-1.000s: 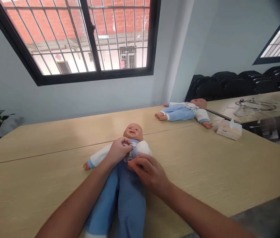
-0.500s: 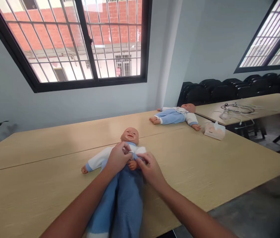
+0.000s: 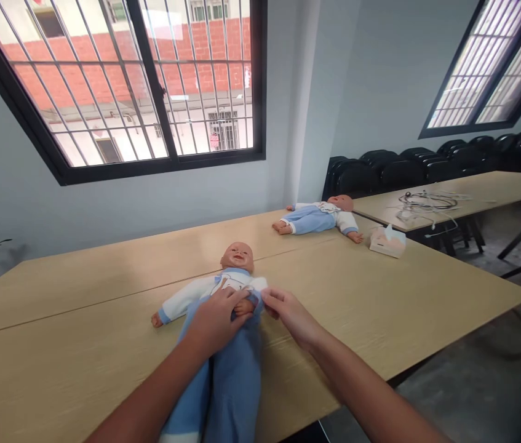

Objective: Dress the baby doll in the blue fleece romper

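Note:
A baby doll [image 3: 237, 258] lies face up on the table, dressed in a white top with blue trim and blue trousers [image 3: 235, 381]. Its arm on the right side is bent across the belly. My left hand [image 3: 221, 317] is closed around the doll's small hand [image 3: 244, 306], thumb below and fingers above. With thumb and forefinger together, my right hand [image 3: 290, 311] pinches the blue sleeve cuff [image 3: 256, 300] at that wrist. The doll's other arm [image 3: 186, 296] is stretched out to the left.
A second doll [image 3: 313, 218] in similar clothes lies at the back right, with a tissue box [image 3: 388, 241] near it. Cables [image 3: 429, 202] lie on another table. Stacked black chairs [image 3: 380, 172] line the wall, and the table [image 3: 403, 289] has its edge at the right.
My left hand has come down from the doll's chest to its small hand. My right hand has shifted slightly to the side with the cuff. The view has tilted a little.

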Demonstrator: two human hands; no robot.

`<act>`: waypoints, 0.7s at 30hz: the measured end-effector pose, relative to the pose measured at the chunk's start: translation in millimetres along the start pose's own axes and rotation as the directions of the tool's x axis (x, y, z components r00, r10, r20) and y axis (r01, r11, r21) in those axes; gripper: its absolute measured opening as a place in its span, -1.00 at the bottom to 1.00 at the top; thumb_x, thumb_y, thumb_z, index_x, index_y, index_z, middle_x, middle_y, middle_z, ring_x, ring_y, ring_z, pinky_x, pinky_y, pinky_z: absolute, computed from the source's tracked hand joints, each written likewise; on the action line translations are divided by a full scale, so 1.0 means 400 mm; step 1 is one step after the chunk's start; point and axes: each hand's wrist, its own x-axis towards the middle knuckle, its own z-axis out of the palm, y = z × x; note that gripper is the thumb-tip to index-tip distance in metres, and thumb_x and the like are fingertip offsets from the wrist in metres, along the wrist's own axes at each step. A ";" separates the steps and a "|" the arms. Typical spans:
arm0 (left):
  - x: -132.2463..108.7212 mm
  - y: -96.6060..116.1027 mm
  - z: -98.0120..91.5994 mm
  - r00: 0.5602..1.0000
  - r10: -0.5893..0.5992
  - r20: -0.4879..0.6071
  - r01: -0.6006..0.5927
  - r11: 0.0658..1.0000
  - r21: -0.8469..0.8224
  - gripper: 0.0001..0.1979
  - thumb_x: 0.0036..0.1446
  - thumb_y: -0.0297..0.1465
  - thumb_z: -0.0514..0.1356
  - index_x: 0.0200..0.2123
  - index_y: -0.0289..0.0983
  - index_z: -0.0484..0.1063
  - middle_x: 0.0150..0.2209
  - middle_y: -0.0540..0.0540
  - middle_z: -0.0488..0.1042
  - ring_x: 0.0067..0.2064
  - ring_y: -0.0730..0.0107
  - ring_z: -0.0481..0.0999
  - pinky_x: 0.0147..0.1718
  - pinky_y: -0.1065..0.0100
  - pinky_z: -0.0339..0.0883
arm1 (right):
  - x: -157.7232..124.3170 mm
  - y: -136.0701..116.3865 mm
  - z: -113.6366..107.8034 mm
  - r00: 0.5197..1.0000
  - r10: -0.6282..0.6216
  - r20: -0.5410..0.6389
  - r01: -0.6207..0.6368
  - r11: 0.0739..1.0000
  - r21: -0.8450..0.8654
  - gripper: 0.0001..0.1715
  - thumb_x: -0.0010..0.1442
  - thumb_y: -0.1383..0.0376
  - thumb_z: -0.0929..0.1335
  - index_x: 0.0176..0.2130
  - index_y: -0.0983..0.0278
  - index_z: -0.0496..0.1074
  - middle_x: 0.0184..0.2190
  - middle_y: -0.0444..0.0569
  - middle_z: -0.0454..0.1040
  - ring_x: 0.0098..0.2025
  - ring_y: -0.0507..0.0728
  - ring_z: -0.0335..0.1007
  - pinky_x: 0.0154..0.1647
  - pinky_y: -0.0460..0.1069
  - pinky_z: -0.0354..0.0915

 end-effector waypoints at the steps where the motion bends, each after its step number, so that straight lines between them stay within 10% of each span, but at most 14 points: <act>1: 0.002 -0.005 0.000 1.000 0.000 0.000 0.000 1.000 0.011 -0.55 0.30 -0.21 0.23 0.24 -0.04 0.38 0.00 -0.12 0.53 0.07 0.04 0.51 -0.06 0.15 0.40 | -0.006 0.000 -0.005 0.999 0.025 0.035 -0.025 1.000 -0.012 -0.54 0.19 -0.08 0.43 -0.41 0.24 0.40 -0.53 -0.20 0.22 -0.46 0.04 -0.01 -0.41 -0.01 -0.08; 9: -0.006 -0.019 -0.018 0.970 0.240 0.042 -0.243 0.966 0.094 -0.58 0.26 -0.29 0.23 0.18 -0.01 0.43 -0.01 -0.10 0.51 -0.02 0.15 0.53 -0.15 0.23 0.43 | 0.024 0.041 -0.091 0.996 0.070 0.051 -0.074 0.995 0.072 -0.46 0.12 -0.14 0.49 -0.40 0.26 0.40 -0.53 -0.22 0.22 -0.49 0.01 -0.10 -0.44 -0.01 -0.16; 21: -0.039 0.038 -0.115 0.867 0.473 0.154 -0.493 0.858 0.143 -0.69 0.23 -0.47 0.22 0.02 -0.10 0.46 -0.10 -0.10 0.54 -0.04 0.14 0.50 -0.17 0.21 0.44 | 0.212 0.058 -0.102 0.988 0.126 0.089 -0.141 0.971 0.192 -0.66 0.08 0.08 0.54 -0.34 0.30 0.53 -0.43 -0.07 0.54 -0.40 0.07 0.33 -0.33 -0.03 0.24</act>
